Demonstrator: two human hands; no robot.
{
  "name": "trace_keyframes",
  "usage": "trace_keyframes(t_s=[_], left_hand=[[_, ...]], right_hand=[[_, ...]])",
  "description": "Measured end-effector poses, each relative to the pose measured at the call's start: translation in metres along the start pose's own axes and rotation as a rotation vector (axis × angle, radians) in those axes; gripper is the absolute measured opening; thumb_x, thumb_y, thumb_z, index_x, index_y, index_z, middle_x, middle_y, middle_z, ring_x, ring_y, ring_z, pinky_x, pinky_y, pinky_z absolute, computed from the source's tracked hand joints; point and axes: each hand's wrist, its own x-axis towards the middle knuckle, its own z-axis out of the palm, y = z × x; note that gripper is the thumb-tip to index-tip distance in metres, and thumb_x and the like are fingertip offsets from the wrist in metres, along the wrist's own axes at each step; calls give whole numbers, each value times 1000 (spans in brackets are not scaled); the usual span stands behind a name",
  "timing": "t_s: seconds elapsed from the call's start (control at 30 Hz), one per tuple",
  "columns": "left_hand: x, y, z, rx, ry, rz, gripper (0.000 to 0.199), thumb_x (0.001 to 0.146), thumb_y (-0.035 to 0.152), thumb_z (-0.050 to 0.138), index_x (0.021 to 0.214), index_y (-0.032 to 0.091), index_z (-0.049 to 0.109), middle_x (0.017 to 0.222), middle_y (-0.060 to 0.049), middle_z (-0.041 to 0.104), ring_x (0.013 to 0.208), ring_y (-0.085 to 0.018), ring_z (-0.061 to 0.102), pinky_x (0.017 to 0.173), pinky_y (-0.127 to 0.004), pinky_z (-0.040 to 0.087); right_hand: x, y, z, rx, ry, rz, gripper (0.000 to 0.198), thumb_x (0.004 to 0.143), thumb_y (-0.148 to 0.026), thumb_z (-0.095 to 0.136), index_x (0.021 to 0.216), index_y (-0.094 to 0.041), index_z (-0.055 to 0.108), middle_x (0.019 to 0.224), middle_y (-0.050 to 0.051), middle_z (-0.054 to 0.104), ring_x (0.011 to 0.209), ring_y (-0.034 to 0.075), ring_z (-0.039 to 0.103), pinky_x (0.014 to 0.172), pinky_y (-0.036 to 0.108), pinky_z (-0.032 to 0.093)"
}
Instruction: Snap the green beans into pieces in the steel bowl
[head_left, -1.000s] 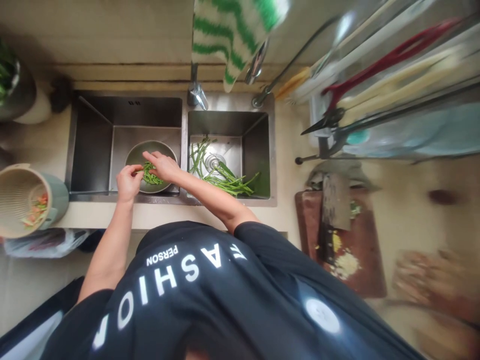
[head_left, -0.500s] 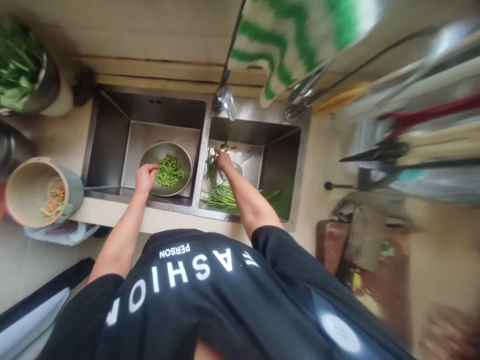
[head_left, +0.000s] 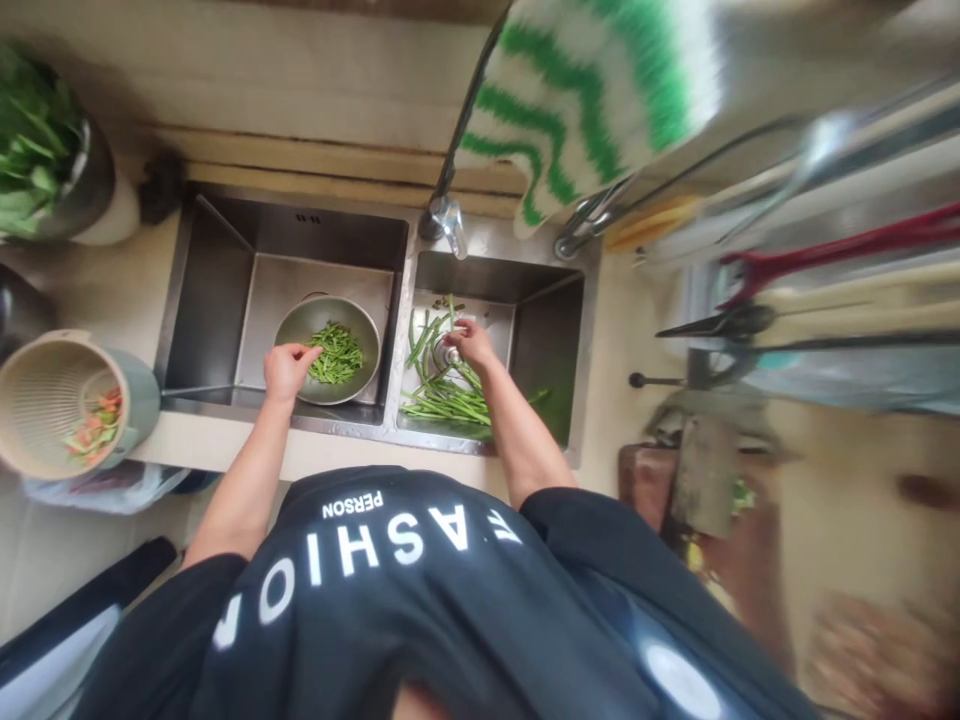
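My left hand [head_left: 288, 372] is over the left rim of a grey-green round bowl [head_left: 361, 385]. Its thumb and fingertips are pinched together beside a heap of short cut green pieces [head_left: 336, 356]; anything between them is hidden. In the right basin my right hand [head_left: 474, 346] is closed at the fingertips, with a thin green stalk [head_left: 451, 312] rising from them. Long green stalks [head_left: 450, 402] lie below that hand, some under the forearm. A few more loose stalks lie to its left, around the drain [head_left: 451, 352].
A double steel sink [head_left: 401, 400] has a tap [head_left: 450, 222] behind it. A green-striped cloth [head_left: 577, 100] hangs above. Left stand a bin [head_left: 142, 395] with scraps and a pot of leafy greens [head_left: 37, 150]. Right are scissors [head_left: 720, 322] and a cleaver [head_left: 705, 475] on a board.
My right hand has drawn back from the far left of its basin, toward me and rightward, with a stalk now at its fingertips. My left hand stays at the bowl. The view has shifted slightly.
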Motion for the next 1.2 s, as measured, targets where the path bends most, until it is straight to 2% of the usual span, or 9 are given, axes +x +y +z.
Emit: trace_keyframes(t_s=[0.17, 0.33, 0.5, 0.67, 0.77, 0.87, 0.97, 1.1, 1.2], left_hand=[[-16, 38, -12, -187, 137, 219, 21, 73, 36, 71, 82, 17, 76, 100, -9, 73, 96, -23, 66, 92, -37, 50], [-54, 94, -26, -918, 13, 113, 31, 65, 37, 80, 83, 13, 74, 73, -5, 73, 62, -14, 64, 53, -23, 49], [-87, 108, -53, -1195, 16, 187, 27, 59, 29, 83, 78, 13, 72, 75, -3, 73, 59, -11, 65, 47, -19, 48], [-113, 96, -73, -1222, 45, 283, 23, 61, 25, 79, 80, 14, 72, 82, -3, 74, 66, -12, 68, 53, -20, 53], [-121, 87, -76, -1213, 124, 292, 22, 64, 27, 79, 79, 14, 71, 80, -3, 73, 62, -11, 67, 53, -21, 54], [-123, 75, -75, -1175, 209, 280, 21, 64, 27, 79, 78, 13, 71, 75, -3, 72, 59, -11, 66, 55, -23, 55], [-125, 66, -71, -1098, 203, 296, 20, 64, 26, 78, 78, 13, 73, 75, -3, 72, 56, -11, 65, 55, -23, 56], [-131, 63, -66, -989, 168, 373, 18, 67, 26, 76, 80, 14, 75, 79, -2, 70, 58, -11, 65, 57, -23, 56], [-135, 64, -63, -917, 227, 400, 17, 68, 25, 75, 81, 14, 75, 80, -3, 70, 65, -12, 66, 62, -23, 56]], right_hand=[[-62, -38, -20, 471, -148, -235, 44, 71, -41, 75, 109, -20, 67, 87, 4, 74, 78, 17, 68, 81, 34, 55], [-121, -99, 4, 352, -349, -543, 35, 77, -44, 75, 105, -23, 74, 91, 5, 76, 84, 21, 71, 85, 39, 57], [-152, -134, 34, 174, -342, -785, 29, 83, -37, 70, 107, -23, 76, 102, 8, 77, 91, 23, 71, 85, 40, 57], [-165, -140, 54, 126, -379, -862, 33, 86, -38, 65, 113, -22, 74, 92, 7, 76, 73, 20, 69, 74, 38, 57], [-169, -143, 57, 87, -387, -893, 36, 86, -43, 63, 113, -21, 73, 94, 8, 76, 79, 21, 70, 74, 37, 58], [-174, -154, 48, -45, -85, -981, 36, 83, -45, 68, 108, -20, 73, 111, 12, 72, 89, 23, 69, 78, 38, 58], [-186, -172, 44, -196, 152, -1081, 32, 84, -40, 67, 107, -19, 72, 113, 13, 69, 76, 17, 65, 75, 34, 56], [-204, -188, 60, -380, -61, -1199, 22, 91, -30, 59, 101, -18, 73, 97, 8, 71, 65, 12, 59, 66, 26, 50], [-210, -191, 74, -461, -65, -1198, 22, 92, -26, 54, 96, -16, 74, 84, 7, 68, 67, 13, 59, 66, 24, 46]])
